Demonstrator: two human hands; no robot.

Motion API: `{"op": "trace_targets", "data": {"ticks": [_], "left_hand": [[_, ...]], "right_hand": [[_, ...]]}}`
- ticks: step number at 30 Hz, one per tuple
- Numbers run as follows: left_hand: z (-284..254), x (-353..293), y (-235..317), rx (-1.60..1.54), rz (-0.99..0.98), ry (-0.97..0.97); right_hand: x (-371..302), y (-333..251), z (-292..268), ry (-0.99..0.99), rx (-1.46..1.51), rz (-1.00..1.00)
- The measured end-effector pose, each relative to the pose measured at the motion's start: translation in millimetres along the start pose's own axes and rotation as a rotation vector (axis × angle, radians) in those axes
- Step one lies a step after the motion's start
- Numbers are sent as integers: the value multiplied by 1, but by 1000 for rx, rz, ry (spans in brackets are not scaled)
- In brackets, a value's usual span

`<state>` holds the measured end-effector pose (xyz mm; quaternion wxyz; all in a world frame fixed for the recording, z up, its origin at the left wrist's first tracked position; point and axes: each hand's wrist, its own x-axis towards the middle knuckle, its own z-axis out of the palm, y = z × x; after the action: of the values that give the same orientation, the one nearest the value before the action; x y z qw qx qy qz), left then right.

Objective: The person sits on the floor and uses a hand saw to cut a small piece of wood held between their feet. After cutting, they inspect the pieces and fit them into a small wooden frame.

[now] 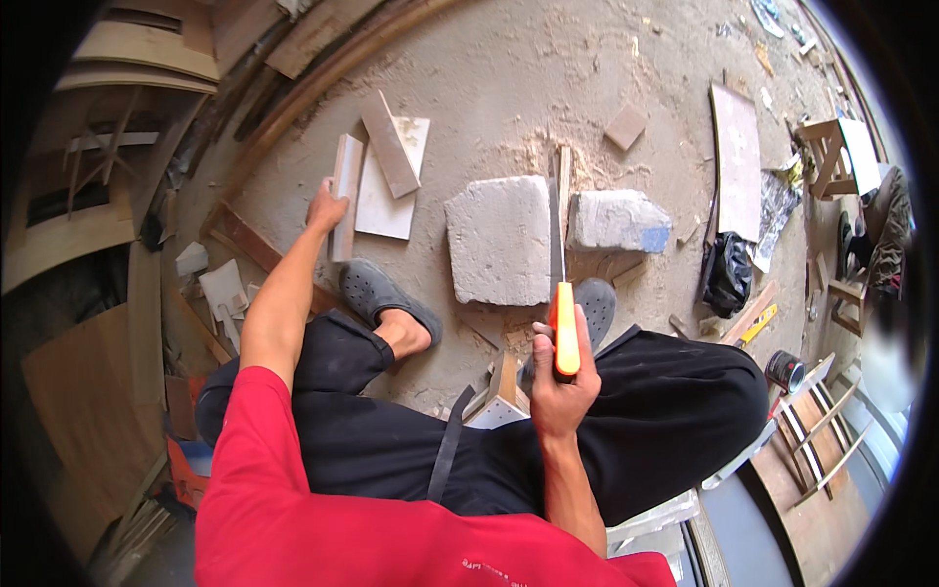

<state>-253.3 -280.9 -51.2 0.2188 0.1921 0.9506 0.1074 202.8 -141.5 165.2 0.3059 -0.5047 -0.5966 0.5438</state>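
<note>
My right hand is wrapped round the yellow-and-orange handle of a handsaw, whose blade points away from me between two pale blocks. The bigger block lies left of the blade, and a smaller block with a blue patch lies right of it. At the far end of the blade is a thin wood strip amid sawdust. Out to the left, my left hand grips a narrow wooden board. Beside that board, a wood piece rests across a white panel.
My feet in grey clogs flank the big block. A square wood offcut lies beyond the blocks. To the right are a long board, a black plastic bag, a can and another person's leg. Wooden furniture stands left.
</note>
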Motion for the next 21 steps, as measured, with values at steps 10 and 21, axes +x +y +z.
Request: {"op": "trace_targets", "data": {"ticks": [10, 21], "left_hand": [[26, 33, 56, -44, 125, -63], [24, 35, 47, 76, 61, -44]], "right_hand": [[21, 4, 22, -117, -52, 1], [12, 13, 28, -157, -116, 7]]}}
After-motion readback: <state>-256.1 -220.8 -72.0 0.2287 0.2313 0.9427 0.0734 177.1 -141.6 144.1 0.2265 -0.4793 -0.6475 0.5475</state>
